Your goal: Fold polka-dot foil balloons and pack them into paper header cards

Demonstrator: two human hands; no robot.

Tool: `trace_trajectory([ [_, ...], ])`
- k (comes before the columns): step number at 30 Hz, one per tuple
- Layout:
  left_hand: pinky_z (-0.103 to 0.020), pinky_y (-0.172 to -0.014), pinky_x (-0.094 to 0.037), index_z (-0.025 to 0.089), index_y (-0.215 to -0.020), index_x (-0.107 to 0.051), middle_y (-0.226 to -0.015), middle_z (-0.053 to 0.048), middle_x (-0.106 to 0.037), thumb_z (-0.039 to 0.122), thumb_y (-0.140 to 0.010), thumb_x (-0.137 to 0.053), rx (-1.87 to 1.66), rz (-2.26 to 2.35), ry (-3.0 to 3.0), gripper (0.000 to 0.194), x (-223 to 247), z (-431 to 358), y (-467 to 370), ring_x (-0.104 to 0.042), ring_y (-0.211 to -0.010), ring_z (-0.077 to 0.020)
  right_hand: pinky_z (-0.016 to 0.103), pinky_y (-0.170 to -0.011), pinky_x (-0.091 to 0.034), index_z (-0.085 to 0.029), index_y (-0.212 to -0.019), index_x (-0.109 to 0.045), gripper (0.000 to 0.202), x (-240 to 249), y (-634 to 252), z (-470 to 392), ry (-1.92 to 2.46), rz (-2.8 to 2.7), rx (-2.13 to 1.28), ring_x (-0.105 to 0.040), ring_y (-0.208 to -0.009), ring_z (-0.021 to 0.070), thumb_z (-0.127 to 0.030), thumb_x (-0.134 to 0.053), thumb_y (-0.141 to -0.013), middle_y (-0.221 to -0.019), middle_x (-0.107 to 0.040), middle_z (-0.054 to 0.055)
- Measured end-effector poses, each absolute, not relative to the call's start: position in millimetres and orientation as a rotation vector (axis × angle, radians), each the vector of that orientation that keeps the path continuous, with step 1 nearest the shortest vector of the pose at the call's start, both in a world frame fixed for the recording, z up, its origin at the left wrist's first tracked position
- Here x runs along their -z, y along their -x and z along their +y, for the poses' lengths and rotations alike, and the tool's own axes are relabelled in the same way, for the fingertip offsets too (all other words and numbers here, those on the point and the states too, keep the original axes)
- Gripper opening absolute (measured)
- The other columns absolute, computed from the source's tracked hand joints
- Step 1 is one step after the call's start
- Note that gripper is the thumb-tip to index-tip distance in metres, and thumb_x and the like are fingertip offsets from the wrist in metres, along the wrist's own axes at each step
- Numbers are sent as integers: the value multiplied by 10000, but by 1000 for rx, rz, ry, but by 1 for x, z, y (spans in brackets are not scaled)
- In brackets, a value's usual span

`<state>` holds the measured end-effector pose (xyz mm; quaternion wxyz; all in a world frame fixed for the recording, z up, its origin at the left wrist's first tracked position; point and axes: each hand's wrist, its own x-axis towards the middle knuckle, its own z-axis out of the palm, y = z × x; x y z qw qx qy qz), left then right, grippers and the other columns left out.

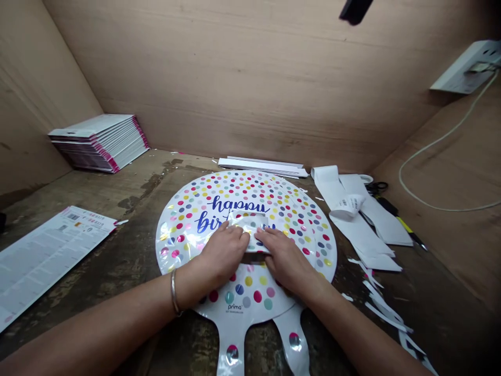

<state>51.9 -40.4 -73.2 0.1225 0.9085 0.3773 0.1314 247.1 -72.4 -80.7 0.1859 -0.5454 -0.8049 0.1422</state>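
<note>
Flat foil balloons, white with coloured dots and blue "happy birthday" lettering, lie overlapped in the middle of the table, their tails pointing toward me. Over the lettering is a small folded piece of shiny dotted foil, apparently a folded balloon. From the left, my left hand grips it with curled fingers, a metal bangle on that wrist. My right hand closes on its right side, thumb close to the left hand. The fingers partly hide the folded piece and the lettering.
A stack of printed cards stands at the back left, and a large printed sheet lies at the left. White strips lie behind the balloons. Backing paper, scissors, a yellow-black cutter and paper scraps are at the right.
</note>
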Motion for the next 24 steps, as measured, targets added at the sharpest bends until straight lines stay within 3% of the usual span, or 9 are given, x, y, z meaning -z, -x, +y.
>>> trace_trajectory([
  [2,-446,-986,-386,160,-975,-617,-973,-88,-661,128,-842,-410,-526,1095,-2410,248,66,-45,-51,-613,-958,-230,481,-1074,-300,-176,-1240,-550,502,71,-254,-74,1534,-1952,-512,-427,-1259,268,-196,-584,-740,-1291,-552,122],
  [5,-388,-802,-513,208,-1066,-600,-925,-45,-688,295,-921,-367,-759,939,-1557,289,56,-60,-38,-653,-867,-215,495,-1040,-333,-216,-1299,-479,633,57,-262,-85,1417,-1391,-1006,-415,-1273,277,-425,-656,-729,-1332,-511,124],
  [9,-367,-692,-546,178,-1164,-546,-927,-81,-699,380,-862,-536,-786,738,-741,364,59,-85,-27,-682,-756,-216,466,-886,-473,-188,-1208,-555,758,58,-252,-103,992,-1028,-1857,-556,-1128,314,-640,-677,-612,-1192,-614,161],
  [11,-354,-671,-550,144,-1177,-531,-944,-107,-699,356,-824,-606,-813,729,-624,419,65,-93,-28,-686,-745,-223,440,-831,-505,-182,-1184,-569,784,61,-240,-105,925,-954,-1984,-612,-1044,315,-598,-748,-544,-1127,-653,155],
  [16,-352,-673,-546,106,-1175,-531,-924,-117,-700,371,-822,-596,-876,742,-665,447,75,-102,-36,-684,-756,-232,420,-796,-535,-169,-1217,-540,549,57,-204,-92,1067,-759,-1953,-693,-845,258,-333,-706,-720,-940,-725,99],
  [18,-354,-709,-537,114,-1181,-540,-916,-99,-696,366,-841,-552,-893,818,-843,423,74,-98,-27,-675,-785,-226,421,-791,-545,-160,-1216,-541,524,55,-196,-90,1120,-727,-1956,-697,-828,254,-286,-697,-732,-926,-729,96],
  [22,-375,-845,-485,173,-1285,-474,-996,-78,-673,301,-824,-547,-1004,1542,-1553,485,61,-86,54,-632,-919,-226,445,-715,-577,-206,-1140,-601,491,69,-211,-94,1375,-809,-1747,-692,-842,295,-265,-733,-671,-917,-729,86],
  [24,-465,-1010,-346,145,-1350,-401,-1243,-148,-564,349,-800,-580,-885,2134,-1822,614,57,-88,120,-498,-1176,-299,406,-709,-592,-247,-1008,-666,500,83,-233,-98,1417,-915,-1532,-681,-874,317,-173,-801,-531,-844,-731,62],
])
